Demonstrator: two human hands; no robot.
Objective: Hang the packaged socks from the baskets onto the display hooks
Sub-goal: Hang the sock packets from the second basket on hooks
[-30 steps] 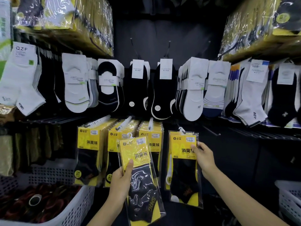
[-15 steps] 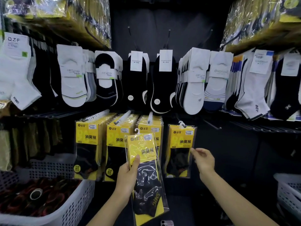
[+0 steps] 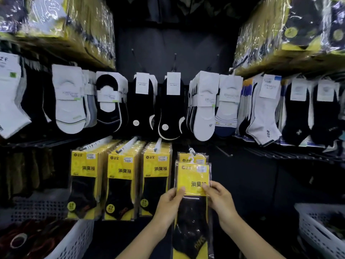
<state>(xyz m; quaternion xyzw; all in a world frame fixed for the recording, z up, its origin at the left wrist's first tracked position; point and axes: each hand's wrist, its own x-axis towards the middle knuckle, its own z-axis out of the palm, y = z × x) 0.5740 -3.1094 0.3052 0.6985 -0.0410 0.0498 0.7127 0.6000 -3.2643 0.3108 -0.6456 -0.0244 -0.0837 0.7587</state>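
Left hand [image 3: 170,200] at 9 o'clock and right hand [image 3: 220,200] at 3 pinch the sock pack [image 3: 193,181] by its edges, squaring its hanger, seemingly just under the hook [image 3: 191,151] at 12 o'clock.

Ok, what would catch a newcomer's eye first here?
The left hand and right hand pinch a yellow sock pack low at centre, before a hanging pack. Left of it hang three full rows of yellow packs; above them, a row of black and white socks.

a row of paper-banded white and black socks [image 3: 169,109] hangs below plastic-wrapped yellow bundles [image 3: 84,34] stacked at both sides.
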